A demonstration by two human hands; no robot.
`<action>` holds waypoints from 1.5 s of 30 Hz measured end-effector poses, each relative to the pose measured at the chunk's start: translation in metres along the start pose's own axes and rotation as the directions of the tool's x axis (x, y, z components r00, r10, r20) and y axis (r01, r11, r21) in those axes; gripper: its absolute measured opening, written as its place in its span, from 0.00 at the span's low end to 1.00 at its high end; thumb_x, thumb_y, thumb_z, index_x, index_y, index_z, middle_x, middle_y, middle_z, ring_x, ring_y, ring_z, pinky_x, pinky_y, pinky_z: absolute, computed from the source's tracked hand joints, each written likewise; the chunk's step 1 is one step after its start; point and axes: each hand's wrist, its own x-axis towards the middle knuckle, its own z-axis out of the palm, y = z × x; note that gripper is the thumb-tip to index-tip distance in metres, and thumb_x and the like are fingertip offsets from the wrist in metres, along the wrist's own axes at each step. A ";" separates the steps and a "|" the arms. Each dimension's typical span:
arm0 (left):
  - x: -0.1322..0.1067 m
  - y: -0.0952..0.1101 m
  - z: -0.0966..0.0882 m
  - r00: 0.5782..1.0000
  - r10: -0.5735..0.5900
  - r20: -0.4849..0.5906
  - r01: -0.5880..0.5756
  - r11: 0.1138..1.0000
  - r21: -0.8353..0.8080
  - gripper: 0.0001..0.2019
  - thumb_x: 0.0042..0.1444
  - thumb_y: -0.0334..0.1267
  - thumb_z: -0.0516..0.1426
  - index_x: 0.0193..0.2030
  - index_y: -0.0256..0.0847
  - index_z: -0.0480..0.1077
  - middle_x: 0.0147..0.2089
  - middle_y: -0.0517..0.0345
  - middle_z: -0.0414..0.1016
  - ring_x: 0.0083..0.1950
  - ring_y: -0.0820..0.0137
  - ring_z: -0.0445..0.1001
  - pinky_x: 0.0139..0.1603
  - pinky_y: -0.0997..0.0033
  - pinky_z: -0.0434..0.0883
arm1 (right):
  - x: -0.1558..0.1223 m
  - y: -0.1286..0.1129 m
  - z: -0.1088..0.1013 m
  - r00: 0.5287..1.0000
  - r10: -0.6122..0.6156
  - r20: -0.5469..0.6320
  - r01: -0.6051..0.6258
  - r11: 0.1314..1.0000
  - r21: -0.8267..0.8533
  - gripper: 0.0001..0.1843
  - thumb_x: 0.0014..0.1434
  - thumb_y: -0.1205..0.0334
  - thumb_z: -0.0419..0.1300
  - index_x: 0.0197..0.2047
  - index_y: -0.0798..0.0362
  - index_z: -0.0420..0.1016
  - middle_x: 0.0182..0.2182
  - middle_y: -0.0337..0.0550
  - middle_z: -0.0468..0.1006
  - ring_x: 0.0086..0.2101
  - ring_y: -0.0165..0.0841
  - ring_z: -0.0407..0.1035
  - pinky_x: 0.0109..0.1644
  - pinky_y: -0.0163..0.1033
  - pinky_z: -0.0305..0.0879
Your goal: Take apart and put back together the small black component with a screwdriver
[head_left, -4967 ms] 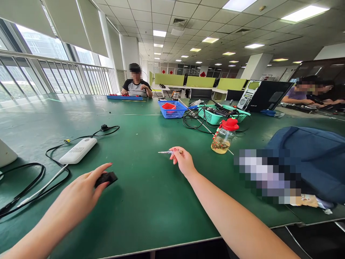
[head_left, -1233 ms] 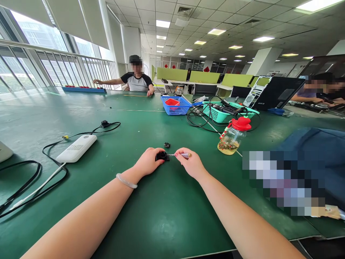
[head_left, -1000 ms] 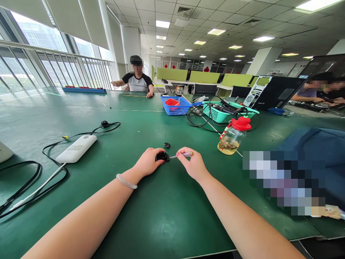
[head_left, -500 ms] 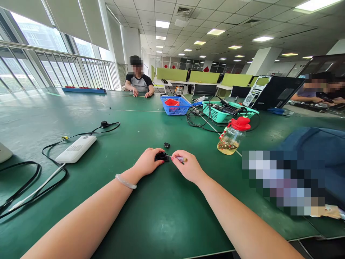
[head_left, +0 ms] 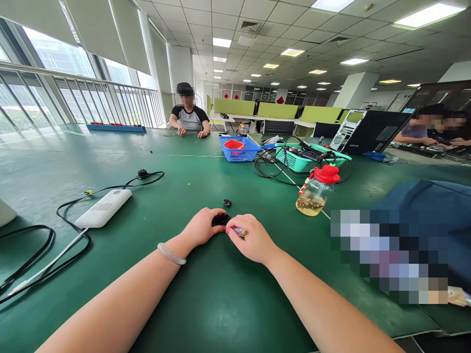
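Note:
My left hand (head_left: 200,226) is closed around a small black device (head_left: 220,219) on the green tabletop, thumb on the near side and fingers over the far side. In my right hand (head_left: 253,239) I pinch a small screwdriver (head_left: 240,231) with a patterned handle, held at the device's right side. Fingers hide the tool's tip, so I cannot tell exactly where it touches. Just beyond the device lies a separate little black piece (head_left: 227,202), touched by neither hand.
A white power bank (head_left: 105,208) with cables lies left. To the right stand a red-lidded bottle (head_left: 312,198) and a dark blue cloth bag (head_left: 423,211). Farther back are a blue basket (head_left: 239,155) and a green basket (head_left: 300,163) with cables. Another person (head_left: 189,117) sits opposite.
My right hand has moved left and slightly nearer to me, bringing the screwdriver against the device's near right side. Its metal shaft, visible before, is now hidden. The view has tilted up slightly.

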 end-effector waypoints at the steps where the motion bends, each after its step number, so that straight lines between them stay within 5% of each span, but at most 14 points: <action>1: 0.000 0.000 0.000 1.000 0.000 0.001 0.000 1.000 -0.003 0.20 0.53 0.45 0.59 0.53 0.47 0.72 0.45 0.53 0.78 0.48 0.60 0.74 0.51 0.60 0.72 | 0.000 0.000 0.000 1.000 -0.004 -0.005 0.004 1.000 -0.001 0.09 0.61 0.64 0.53 0.29 0.48 0.70 0.28 0.37 0.76 0.29 0.32 0.67 0.45 0.41 0.61; 8: -0.001 0.000 0.000 1.000 -0.005 0.001 0.005 1.000 -0.001 0.21 0.53 0.46 0.59 0.54 0.46 0.71 0.46 0.51 0.78 0.49 0.59 0.74 0.51 0.59 0.71 | -0.001 -0.001 -0.005 0.979 -0.019 -0.202 0.016 1.000 -0.018 0.10 0.62 0.62 0.53 0.30 0.48 0.70 0.27 0.38 0.77 0.31 0.33 0.67 0.44 0.41 0.61; 14: -0.002 0.003 -0.004 0.999 0.041 -0.017 -0.041 0.999 -0.018 0.19 0.55 0.46 0.57 0.53 0.47 0.72 0.47 0.52 0.78 0.51 0.60 0.73 0.54 0.58 0.71 | 0.003 0.006 -0.001 0.982 0.150 -0.113 -0.143 0.988 0.064 0.11 0.62 0.59 0.52 0.30 0.48 0.72 0.29 0.38 0.76 0.31 0.34 0.68 0.39 0.38 0.62; 19: -0.004 0.008 -0.005 0.993 0.041 -0.109 -0.049 0.996 -0.070 0.21 0.55 0.45 0.58 0.56 0.45 0.69 0.49 0.52 0.77 0.52 0.61 0.72 0.56 0.57 0.70 | 0.003 0.008 -0.002 0.977 0.177 -0.115 -0.161 0.978 0.136 0.11 0.62 0.57 0.52 0.31 0.48 0.73 0.29 0.39 0.75 0.31 0.34 0.68 0.36 0.37 0.63; 27: -0.002 0.004 -0.007 0.961 -0.075 -0.266 0.048 0.993 -0.105 0.20 0.59 0.42 0.53 0.58 0.47 0.65 0.50 0.53 0.76 0.53 0.62 0.72 0.56 0.59 0.70 | 0.000 0.008 -0.013 0.900 0.207 -0.383 -0.100 0.955 0.280 0.13 0.62 0.52 0.54 0.33 0.50 0.73 0.29 0.40 0.74 0.29 0.33 0.66 0.33 0.36 0.62; 36: -0.005 0.002 -0.001 0.978 -0.134 -0.159 0.173 0.948 0.266 0.19 0.62 0.40 0.46 0.50 0.46 0.75 0.48 0.49 0.75 0.48 0.58 0.70 0.54 0.54 0.68 | 0.005 0.020 -0.008 0.882 0.343 -0.323 -0.234 0.914 0.331 0.14 0.61 0.50 0.54 0.39 0.50 0.74 0.35 0.44 0.76 0.34 0.35 0.69 0.36 0.38 0.65; 41: -0.004 0.005 0.000 0.983 -0.120 -0.142 0.148 0.967 0.209 0.22 0.64 0.42 0.42 0.51 0.40 0.73 0.56 0.45 0.71 0.59 0.55 0.66 0.62 0.51 0.63 | 0.005 0.025 -0.004 0.884 0.380 -0.272 -0.278 0.896 0.347 0.17 0.61 0.49 0.53 0.44 0.50 0.74 0.36 0.45 0.77 0.34 0.35 0.69 0.37 0.39 0.67; 45: -0.005 0.007 0.002 0.996 0.023 -0.089 -0.016 0.996 0.083 0.24 0.63 0.50 0.46 0.62 0.42 0.62 0.62 0.49 0.67 0.64 0.59 0.61 0.67 0.53 0.59 | 0.006 0.030 0.001 0.884 0.367 -0.289 -0.290 0.916 0.279 0.15 0.61 0.51 0.53 0.44 0.50 0.73 0.35 0.43 0.77 0.32 0.34 0.69 0.37 0.38 0.66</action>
